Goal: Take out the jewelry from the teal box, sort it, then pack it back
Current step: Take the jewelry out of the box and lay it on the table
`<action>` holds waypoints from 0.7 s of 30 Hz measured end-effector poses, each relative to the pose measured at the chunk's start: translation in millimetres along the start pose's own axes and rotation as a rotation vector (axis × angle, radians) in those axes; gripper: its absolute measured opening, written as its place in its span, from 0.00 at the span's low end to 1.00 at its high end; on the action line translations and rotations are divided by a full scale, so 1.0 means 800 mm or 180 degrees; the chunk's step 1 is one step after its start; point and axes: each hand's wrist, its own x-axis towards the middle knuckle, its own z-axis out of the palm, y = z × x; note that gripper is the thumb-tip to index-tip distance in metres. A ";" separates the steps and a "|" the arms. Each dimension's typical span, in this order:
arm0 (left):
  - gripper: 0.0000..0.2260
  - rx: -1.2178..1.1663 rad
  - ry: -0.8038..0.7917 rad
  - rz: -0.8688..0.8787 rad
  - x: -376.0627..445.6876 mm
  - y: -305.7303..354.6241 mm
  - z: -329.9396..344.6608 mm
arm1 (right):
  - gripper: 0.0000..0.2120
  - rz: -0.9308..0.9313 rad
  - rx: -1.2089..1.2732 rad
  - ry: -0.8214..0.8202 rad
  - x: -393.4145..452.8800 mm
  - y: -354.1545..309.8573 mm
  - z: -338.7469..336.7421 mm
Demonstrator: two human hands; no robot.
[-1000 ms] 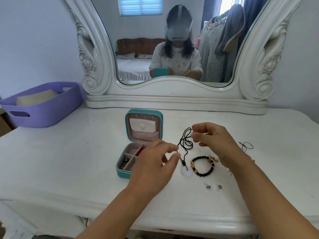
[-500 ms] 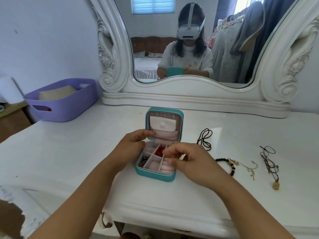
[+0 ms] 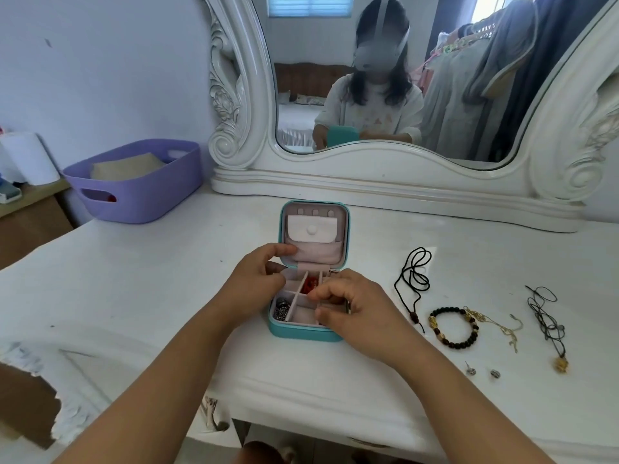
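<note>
While both hands are down in the box: this reads to me as the take-out stage, not finished yet, since some compartments are still loaded.

Stud earrings (image 3: 482, 372): nearest the bench's front edge, a pair of little silver ones side by side, well right of the hands.

Right hand (image 3: 361, 313): draped over the right side of the tray, fingers (image 3: 321, 293) curled and pinched together right at the red piece. Whether they've actually got hold of anything, can't tell, the knuckles hide it.

Left hand (image 3: 258, 283): at the tray's back left corner by the hinge, fingers loosely bent with the tips on the lid lining. My guess is it's steadying the box so it doesn't skid; not gripping any jewelry that I can see.

Teal box (image 3: 301, 331): open on the white bench (image 3: 150, 296), lid propped upright. Dark silvery chain stuff (image 3: 280, 309) sits in the front left compartment, red piece (image 3: 310, 284) in a back one, just beside the right fingertips.

Sorted pile: laid out in a row right of the box, apart from each other, probably so nothing tangles. Black bead bracelet (image 3: 454, 328) with gold charms, a thin gold chain (image 3: 499, 326) touching it, a black cord necklace (image 3: 415, 279), and farther right a dark cord with a gold pendant (image 3: 549, 326).

Further back: purple basket (image 3: 140, 195) at left, then the carved white mirror (image 3: 385, 175) along the wall.
</note>
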 end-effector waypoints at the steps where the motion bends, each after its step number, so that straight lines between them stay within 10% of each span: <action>1: 0.20 0.0041 0.0020 0.0035 0.002 -0.001 0.000 | 0.09 -0.0005 -0.0012 -0.0016 0.000 -0.001 0.003; 21: 0.17 -0.0472 0.0171 0.0334 -0.006 -0.013 -0.001 | 0.07 0.0161 -0.1344 -0.0114 0.045 -0.040 0.044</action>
